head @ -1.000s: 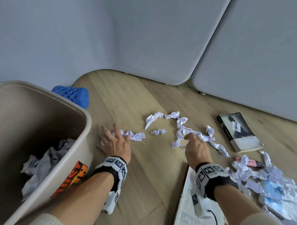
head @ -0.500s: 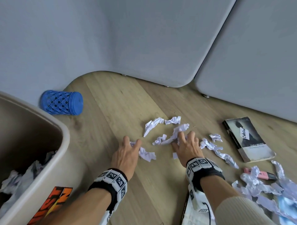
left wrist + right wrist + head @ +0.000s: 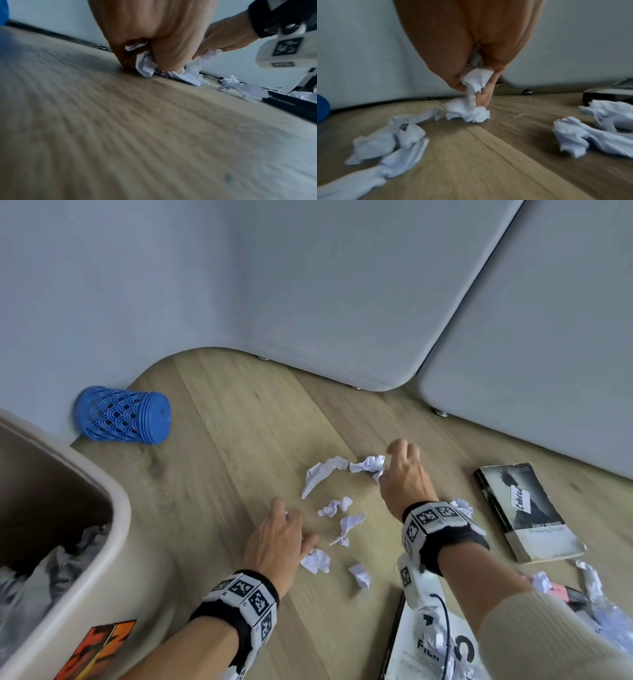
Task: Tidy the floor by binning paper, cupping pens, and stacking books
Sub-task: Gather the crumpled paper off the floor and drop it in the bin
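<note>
Gathering crumpled white paper scraps (image 3: 323, 474) off the wooden floor (image 3: 239, 440): right hand (image 3: 404, 477), reached farther out than a moment ago, pinching one; left hand (image 3: 277, 542) clutching another, beige plastic bin (image 3: 116, 508) alongside.

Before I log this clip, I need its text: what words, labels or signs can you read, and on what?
"Cobra", uncertain: handwritten white label on the paperback book; the printed lines low on its cover are too blurred.
"FIL", cut off: large black letters on the white book under the right forearm.
Orange and black sticker on the beige bin: cropped, unreadable.
Wristbands: square code markers only, no words.
</note>
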### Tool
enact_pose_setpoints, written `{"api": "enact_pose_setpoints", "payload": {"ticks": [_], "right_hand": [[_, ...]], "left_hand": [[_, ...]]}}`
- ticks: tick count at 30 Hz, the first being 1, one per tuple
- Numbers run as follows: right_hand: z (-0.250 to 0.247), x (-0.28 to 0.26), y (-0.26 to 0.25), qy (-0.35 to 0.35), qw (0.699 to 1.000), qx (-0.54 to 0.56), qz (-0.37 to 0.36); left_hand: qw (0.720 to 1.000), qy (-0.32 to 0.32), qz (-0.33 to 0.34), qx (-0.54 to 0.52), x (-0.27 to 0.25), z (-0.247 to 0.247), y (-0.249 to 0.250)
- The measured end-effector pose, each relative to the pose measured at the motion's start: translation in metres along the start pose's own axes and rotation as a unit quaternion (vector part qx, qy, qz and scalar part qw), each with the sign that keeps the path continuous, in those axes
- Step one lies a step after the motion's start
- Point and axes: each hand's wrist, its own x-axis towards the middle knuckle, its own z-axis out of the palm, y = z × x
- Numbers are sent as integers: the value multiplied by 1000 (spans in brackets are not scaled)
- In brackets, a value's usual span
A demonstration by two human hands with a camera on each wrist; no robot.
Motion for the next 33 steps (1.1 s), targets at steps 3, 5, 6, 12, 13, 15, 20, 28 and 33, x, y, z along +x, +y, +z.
{"api": "enact_pose_setpoints", "payload": {"ticks": [3,5,6,12,13,15,20,28,33], "right_hand": [[15,10,0,-100,994,14,-29],[25,8,-7,-160,984,46,-59],[30,4,-13,-177,979,51,-88],[40,-59,-33,-224,950,9,-219],[40,-73,-32,-220,947,28,-231],[40,-94,-27,-208,946,47,-244],[40,-119,-13,-136,942,-89,-293],[15,-118,26,-89,993,61,-55],[-24,-102,67,87,986,123,78]], "left_hand": [[998,18,18,-49,1,-4,-2],[998,-8,23,-62,2,-5,-4],[997,-23,29,-62,1,-6,-5],[997,-79,23,-14,0,-12,-4],[996,-78,35,-8,0,-12,-4],[995,-81,57,22,1,-14,0],[990,-99,85,55,-6,-19,12],[996,5,78,-36,-5,-7,3],[999,34,19,-25,-2,-12,7]]}}
